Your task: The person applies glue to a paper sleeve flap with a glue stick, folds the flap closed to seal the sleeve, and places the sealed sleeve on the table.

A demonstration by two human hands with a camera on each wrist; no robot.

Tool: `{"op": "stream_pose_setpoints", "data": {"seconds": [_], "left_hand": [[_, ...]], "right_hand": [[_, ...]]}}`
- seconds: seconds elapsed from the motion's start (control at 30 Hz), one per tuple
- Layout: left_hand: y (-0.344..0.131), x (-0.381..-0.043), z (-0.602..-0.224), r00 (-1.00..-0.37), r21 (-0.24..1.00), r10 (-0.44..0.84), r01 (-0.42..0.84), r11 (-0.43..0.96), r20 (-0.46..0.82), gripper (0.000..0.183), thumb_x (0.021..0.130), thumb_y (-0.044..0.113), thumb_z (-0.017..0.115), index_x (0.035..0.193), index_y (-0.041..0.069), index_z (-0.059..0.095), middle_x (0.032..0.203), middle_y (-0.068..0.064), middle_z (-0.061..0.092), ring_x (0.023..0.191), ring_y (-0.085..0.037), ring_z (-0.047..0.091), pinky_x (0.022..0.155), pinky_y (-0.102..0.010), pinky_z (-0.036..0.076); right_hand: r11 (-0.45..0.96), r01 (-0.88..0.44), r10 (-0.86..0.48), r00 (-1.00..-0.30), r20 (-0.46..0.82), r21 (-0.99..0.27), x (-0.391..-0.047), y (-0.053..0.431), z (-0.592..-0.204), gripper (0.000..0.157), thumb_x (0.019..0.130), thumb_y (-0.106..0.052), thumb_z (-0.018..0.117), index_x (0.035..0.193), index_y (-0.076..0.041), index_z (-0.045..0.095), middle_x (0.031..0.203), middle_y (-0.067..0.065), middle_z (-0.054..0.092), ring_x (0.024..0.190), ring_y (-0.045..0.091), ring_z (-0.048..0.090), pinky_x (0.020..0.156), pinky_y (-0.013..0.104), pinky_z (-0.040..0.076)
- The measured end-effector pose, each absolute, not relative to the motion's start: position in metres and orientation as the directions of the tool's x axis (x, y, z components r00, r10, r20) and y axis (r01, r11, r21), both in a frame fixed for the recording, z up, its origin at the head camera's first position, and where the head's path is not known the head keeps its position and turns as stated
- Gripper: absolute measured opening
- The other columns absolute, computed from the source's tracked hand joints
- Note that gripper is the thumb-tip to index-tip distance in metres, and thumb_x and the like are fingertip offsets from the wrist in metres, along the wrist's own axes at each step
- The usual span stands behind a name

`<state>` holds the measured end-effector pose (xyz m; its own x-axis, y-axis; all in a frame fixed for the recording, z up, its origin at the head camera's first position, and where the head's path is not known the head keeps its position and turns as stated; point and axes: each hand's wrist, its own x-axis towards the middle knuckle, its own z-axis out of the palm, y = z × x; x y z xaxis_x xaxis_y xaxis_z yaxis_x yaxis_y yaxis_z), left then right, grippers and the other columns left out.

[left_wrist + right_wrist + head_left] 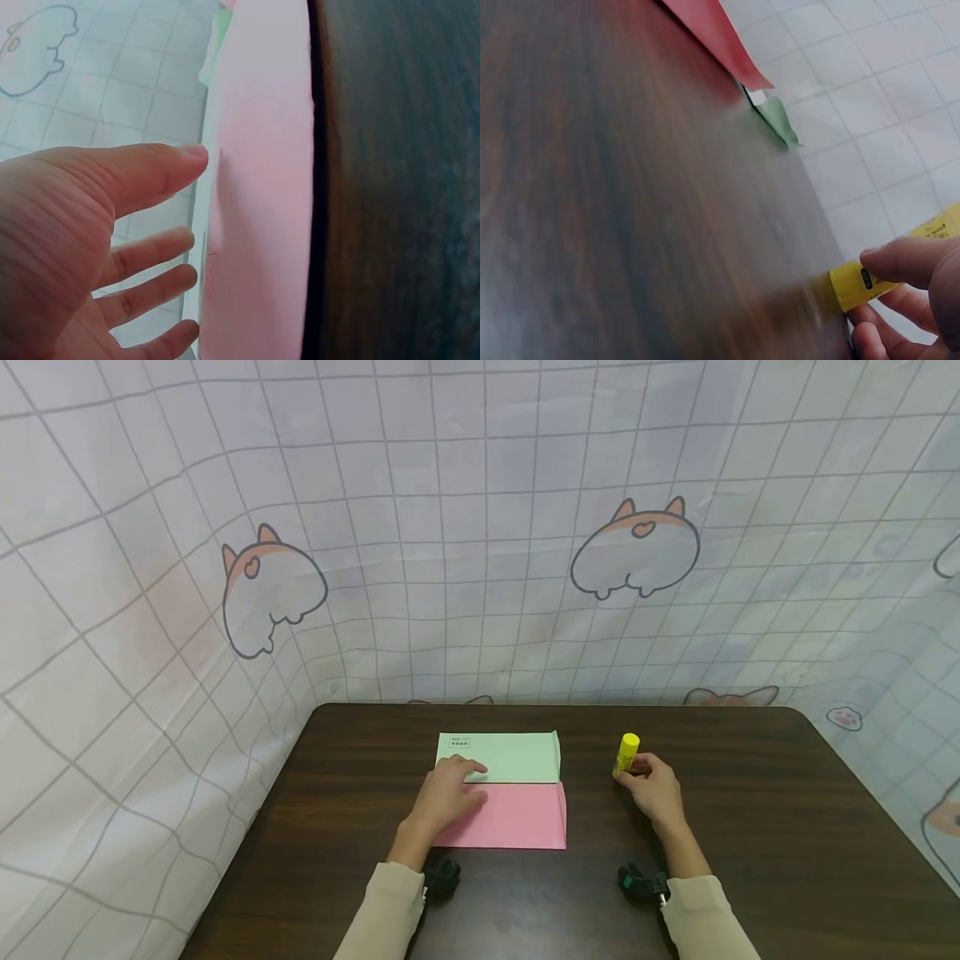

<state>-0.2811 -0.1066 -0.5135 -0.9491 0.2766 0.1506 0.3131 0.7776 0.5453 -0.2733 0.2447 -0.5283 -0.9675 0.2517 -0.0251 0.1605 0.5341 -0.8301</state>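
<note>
A light green envelope (517, 756) with a small printed box lies above a pink envelope (521, 818), their long edges meeting. Over the left part of both is my left hand (444, 795), thumb and fingers spread with nothing between them. In the left wrist view its fingertips are close to the pink envelope (262, 187). To the right of the envelopes, my right hand (656, 789) grips a yellow glue stick (628, 747) between thumb and fingers. The glue stick (847, 285) stands almost upright, its lower end at the tabletop.
Everything lies on a dark wooden table (360, 777). Flaps show at the right ends of both envelopes. A black device (442, 878) is strapped to the left wrist and another black device (641, 882) to the right. Behind the table hangs a grid-patterned curtain (465, 568).
</note>
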Motion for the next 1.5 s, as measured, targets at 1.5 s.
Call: {"op": "stream_pose_setpoints", "data": {"seconds": [1.5], "left_hand": [[-0.106, -0.279, -0.518, -0.933, 0.41, 0.323, 0.361, 0.838, 0.16, 0.027, 0.091, 0.026, 0.076, 0.115, 0.016, 0.076, 0.117, -0.006, 0.065, 0.116, -0.03, 0.055, 0.104, -0.056, 0.044]], "right_hand": [[0.442, 0.012, 0.067, -0.998, 0.02, -0.897, -0.278, 0.228, -0.525, 0.042, 0.102, -0.028, 0.064, 0.136, -0.004, 0.057, 0.124, 0.021, 0.067, 0.098, 0.026, 0.066, 0.081, 0.026, 0.052]]}}
